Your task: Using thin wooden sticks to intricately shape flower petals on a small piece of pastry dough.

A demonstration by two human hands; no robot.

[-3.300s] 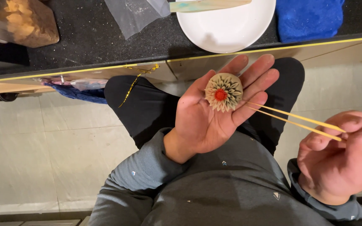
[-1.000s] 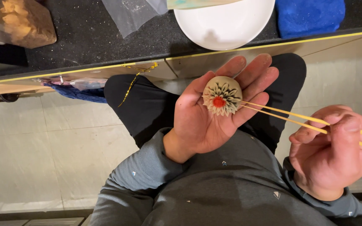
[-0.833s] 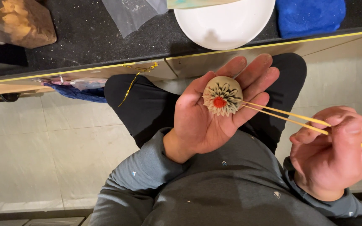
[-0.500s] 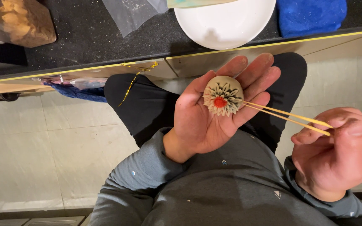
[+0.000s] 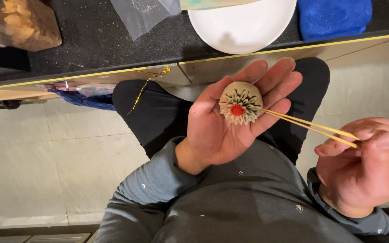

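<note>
Fingers of the left hand lie spread and only gently curled, the palm turned up as an open cradle rather than a grip, and on the base of those fingers rests a small round ball of pale beige dough cut into pointed petals like a flower, with a red dot at its centre. Going from the left, a brown translucent bag of pale, lumpy food sits at the far left corner of the black speckled counter, a crumpled sheet of clear plastic lies further along it, and a thin gold twist tie hangs over the counter's front edge above a bundle of blue cloth tucked just under that edge. Next along the counter, near its front edge and directly beyond the open palm, stands a round white plate, and a folded bright blue towel lies at the right end. Below the counter, the dough flower sits well apart from the plate, over the person's dark-trousered lap. A pair of slim yellow chopsticks reaches in from the right, their tips touching the lower right side of the dough ball. They are pinched in the right hand, whose fingers are curled tight around them near the picture's right edge.
</note>
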